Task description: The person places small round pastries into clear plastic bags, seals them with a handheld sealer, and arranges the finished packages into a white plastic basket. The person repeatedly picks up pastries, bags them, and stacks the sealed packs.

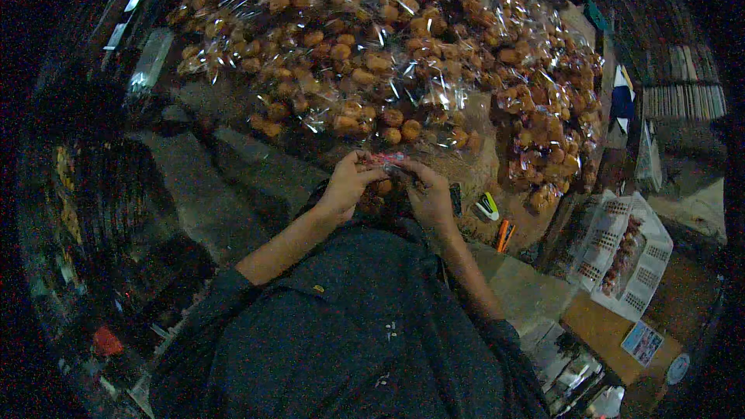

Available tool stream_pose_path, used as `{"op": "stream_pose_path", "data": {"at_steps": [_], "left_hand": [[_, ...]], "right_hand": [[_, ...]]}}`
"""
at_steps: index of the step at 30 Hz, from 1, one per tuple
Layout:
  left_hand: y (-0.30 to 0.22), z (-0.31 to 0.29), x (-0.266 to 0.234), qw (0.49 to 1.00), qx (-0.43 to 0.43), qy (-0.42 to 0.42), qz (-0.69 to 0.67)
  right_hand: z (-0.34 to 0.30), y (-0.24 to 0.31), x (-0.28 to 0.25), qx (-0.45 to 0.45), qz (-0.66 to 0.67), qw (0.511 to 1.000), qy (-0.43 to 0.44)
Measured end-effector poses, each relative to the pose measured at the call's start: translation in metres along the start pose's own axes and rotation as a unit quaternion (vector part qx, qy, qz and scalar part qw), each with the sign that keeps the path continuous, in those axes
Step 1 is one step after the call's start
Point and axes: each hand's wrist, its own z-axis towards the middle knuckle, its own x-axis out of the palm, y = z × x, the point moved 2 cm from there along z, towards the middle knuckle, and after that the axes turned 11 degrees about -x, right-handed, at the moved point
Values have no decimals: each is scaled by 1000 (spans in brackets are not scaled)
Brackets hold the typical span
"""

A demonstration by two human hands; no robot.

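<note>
My left hand (349, 183) and my right hand (427, 194) meet in front of my body, fingers closed in a pinch. Between their fingertips is the gathered top of a clear plastic bag (385, 160) with a reddish-pink strip on it. Round brown pieces (380, 186) show just below, between the hands, and seem to be inside that bag. Beyond my hands spreads a large heap of clear plastic bags (365, 54) filled with similar round, golden-brown balls, perhaps a baked or fried snack. The image is dim and grainy, so finer detail is lost.
Right of my right hand lie a green-and-white stapler (487, 206) and an orange tool (505, 236), perhaps a cutter. A printed calendar-like sheet (625, 256) is farther right, above a brown cardboard surface (594, 318). Dark clutter (93, 248) stands at the left.
</note>
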Motion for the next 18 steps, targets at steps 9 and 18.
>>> {"op": "stream_pose_path", "data": {"at_steps": [9, 18], "left_hand": [[32, 17, 36, 996, -34, 78, 28], [53, 18, 96, 978, -67, 86, 177]], "right_hand": [[-55, -17, -18, 109, 118, 983, -88], [-94, -23, -69, 131, 62, 978, -153]]}}
